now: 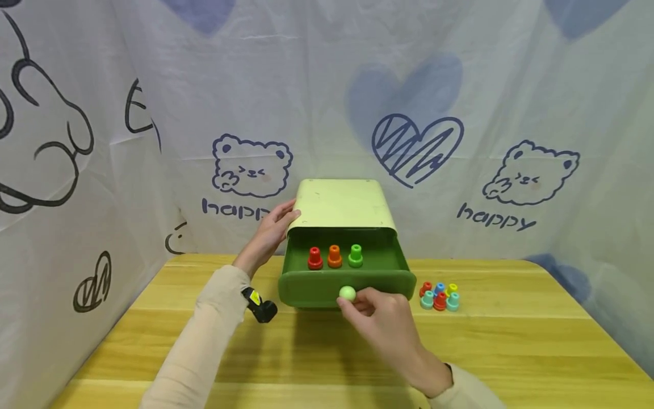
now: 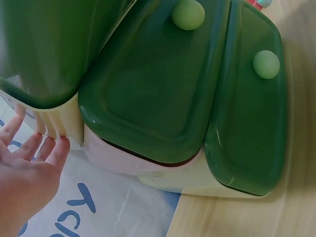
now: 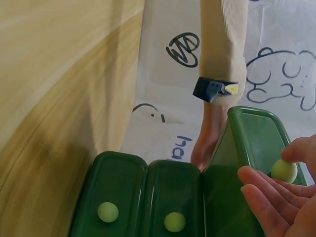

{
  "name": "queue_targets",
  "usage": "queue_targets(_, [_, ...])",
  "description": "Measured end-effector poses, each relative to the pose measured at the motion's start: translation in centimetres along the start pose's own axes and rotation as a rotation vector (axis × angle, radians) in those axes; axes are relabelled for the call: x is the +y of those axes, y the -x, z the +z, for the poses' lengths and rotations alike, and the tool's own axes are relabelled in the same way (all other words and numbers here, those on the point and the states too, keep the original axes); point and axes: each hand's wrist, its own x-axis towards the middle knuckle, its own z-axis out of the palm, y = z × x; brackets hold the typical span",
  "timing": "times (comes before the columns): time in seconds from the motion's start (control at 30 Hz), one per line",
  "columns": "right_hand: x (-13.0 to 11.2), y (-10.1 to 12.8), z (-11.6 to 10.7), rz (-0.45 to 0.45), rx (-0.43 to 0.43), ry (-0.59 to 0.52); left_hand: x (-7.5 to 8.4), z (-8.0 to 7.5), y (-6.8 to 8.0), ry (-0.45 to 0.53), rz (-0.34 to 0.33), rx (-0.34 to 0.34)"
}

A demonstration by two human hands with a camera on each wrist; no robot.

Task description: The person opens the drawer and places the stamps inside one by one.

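Note:
A small cabinet with a cream top [image 1: 342,201] stands on the table, its green top drawer [image 1: 301,289] pulled out. Inside that drawer, a red peg [image 1: 315,259], an orange peg [image 1: 334,257] and a green peg [image 1: 355,257] stand upright in a row. My right hand [image 1: 385,324] pinches the drawer's round pale green knob [image 1: 347,293] between thumb and fingers, also visible as a knob [image 3: 284,171] in the right wrist view. Against the cabinet's left side rests my left hand [image 1: 271,233], with extended fingertips touching the cream wall [image 2: 64,121].
Several coloured pegs [image 1: 440,297] stand grouped on the wooden table [image 1: 511,341], right of the cabinet. Two lower drawers, a middle one [image 2: 148,94] and a bottom one [image 2: 247,128], are closed. A printed cloth [image 1: 327,113] hangs behind.

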Motion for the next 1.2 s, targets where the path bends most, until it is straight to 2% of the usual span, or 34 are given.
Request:
queue_targets(0.13, [0.1,-0.7,0.2,0.056,-0.027,0.003,0.0,0.0,0.0,-0.016,-0.005,0.004])
queue_targets(0.47, [1.0,-2.2,1.1,0.076,-0.026,0.012,-0.2,-0.1,-0.1,-0.012,0.001,0.019])
queue_targets(1.2, [2.6,-4.7,1.9,0.015,0.051,0.032,-0.2,-0.1,0.0,-0.019,-0.007,0.015])
